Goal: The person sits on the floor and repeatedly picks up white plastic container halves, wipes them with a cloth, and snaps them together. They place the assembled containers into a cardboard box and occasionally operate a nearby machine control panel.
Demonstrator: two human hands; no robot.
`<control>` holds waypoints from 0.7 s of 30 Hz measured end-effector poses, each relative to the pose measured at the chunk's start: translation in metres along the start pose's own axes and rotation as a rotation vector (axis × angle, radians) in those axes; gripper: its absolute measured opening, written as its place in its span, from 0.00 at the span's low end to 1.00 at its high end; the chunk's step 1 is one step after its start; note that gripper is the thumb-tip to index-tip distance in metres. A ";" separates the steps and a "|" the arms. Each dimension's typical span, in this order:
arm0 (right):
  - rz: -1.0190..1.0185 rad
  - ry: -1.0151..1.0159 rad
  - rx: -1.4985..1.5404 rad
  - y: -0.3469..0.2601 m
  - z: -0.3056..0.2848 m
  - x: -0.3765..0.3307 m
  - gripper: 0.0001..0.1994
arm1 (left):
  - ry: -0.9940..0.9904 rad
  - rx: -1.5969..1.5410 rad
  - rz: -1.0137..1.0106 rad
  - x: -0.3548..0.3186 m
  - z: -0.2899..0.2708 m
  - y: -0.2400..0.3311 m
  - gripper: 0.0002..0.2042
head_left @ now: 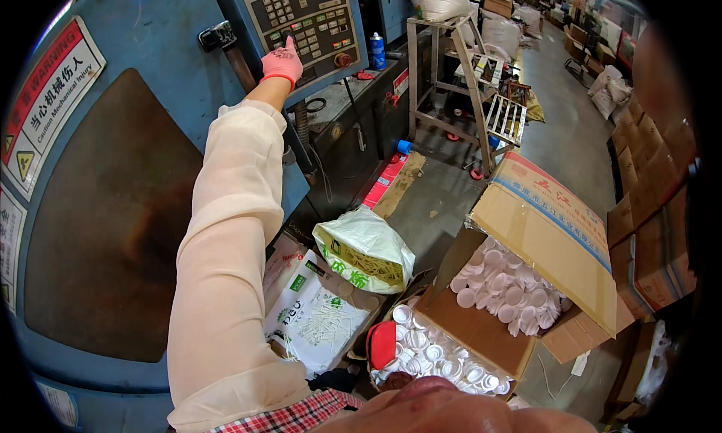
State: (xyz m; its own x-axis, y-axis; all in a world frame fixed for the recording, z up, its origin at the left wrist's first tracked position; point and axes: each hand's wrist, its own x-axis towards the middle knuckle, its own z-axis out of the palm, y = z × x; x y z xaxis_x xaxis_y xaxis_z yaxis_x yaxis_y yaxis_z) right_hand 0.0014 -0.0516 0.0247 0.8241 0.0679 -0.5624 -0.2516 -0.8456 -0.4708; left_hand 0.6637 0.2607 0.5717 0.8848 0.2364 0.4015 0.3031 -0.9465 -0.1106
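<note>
My left hand (282, 63), in a pink glove, reaches up to the control panel (307, 27) of a blue machine. Its index finger is stretched out, with the tip on or just over a key in the middle rows; the other fingers look bent, and the hand holds nothing. A light, sheer sleeve covers that arm. Just left of the hand juts a black handle (217, 36) on the machine. The red knob (343, 60) sits lower right on the panel. My right hand is out of the picture.
Below stand an open carton (481, 331) with white plastic caps, a carton (556, 237) of white spoon-like pieces and a white sack (365, 245) of yellowish sticks. White sticks lie on a printed bag (316, 312). A step ladder (466, 94) and stacked cartons (654, 200) flank the aisle.
</note>
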 end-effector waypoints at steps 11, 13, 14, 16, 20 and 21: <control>-0.016 0.006 0.035 -0.005 -0.003 -0.001 0.25 | 0.036 -0.010 -0.023 0.005 0.003 -0.007 0.27; -0.019 0.005 0.040 -0.005 -0.004 -0.002 0.25 | 0.036 0.020 0.004 0.002 0.004 -0.007 0.29; -0.017 0.006 0.048 -0.004 -0.005 -0.005 0.25 | 0.035 0.034 0.018 -0.003 0.002 -0.006 0.30; -0.030 0.019 0.068 -0.005 -0.005 -0.006 0.25 | -0.008 -0.001 0.074 -0.015 -0.007 0.005 0.36; -0.057 0.072 0.155 0.007 -0.003 -0.022 0.25 | 0.074 -0.169 0.202 -0.083 0.002 0.031 0.36; -0.105 0.076 0.217 0.007 -0.003 -0.028 0.25 | 0.135 -0.185 0.246 -0.110 0.006 0.029 0.34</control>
State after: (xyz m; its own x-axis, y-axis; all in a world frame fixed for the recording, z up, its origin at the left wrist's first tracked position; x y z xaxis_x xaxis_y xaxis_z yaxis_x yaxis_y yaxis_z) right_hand -0.0221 -0.0613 0.0397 0.8853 0.1024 -0.4536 -0.2587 -0.7021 -0.6634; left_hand 0.5771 0.2087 0.5192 0.8648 -0.0241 0.5015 0.0057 -0.9983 -0.0577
